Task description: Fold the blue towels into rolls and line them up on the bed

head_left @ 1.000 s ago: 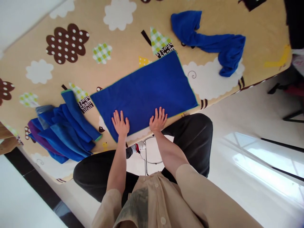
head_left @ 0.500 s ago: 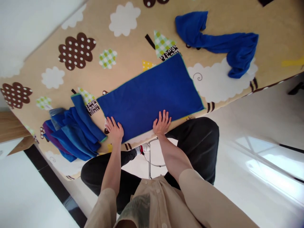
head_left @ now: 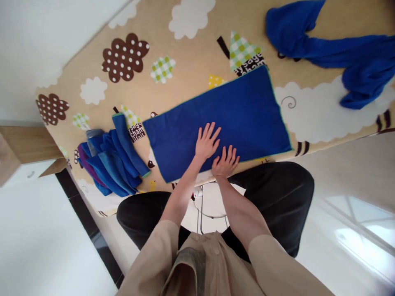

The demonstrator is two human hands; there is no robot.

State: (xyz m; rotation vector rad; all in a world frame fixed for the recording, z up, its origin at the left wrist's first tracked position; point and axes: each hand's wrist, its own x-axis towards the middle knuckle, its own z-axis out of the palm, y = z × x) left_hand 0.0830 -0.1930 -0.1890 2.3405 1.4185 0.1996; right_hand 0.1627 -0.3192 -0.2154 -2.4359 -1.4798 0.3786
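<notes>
A blue cloth (head_left: 243, 111) with thin green edging lies spread flat as a rectangle on the patterned tablecloth (head_left: 135, 90). My left hand (head_left: 207, 142) rests on the cloth near its middle, palm down with the fingers apart. Just to its right and nearer to me, my right hand (head_left: 226, 162) lies at the cloth's near edge, its fingers spread on the fabric. Neither hand holds anything.
Several folded blue cloths (head_left: 114, 160), one purple, lie in a row at the left. A crumpled blue cloth (head_left: 333, 51) stretches across the upper right. My knees are against the table's near edge. A wooden cabinet (head_left: 27, 144) stands at the far left.
My left hand has moved from the cloth's near left corner to its middle, beside my right hand. The view has shifted, so the table's things appear changed in position.
</notes>
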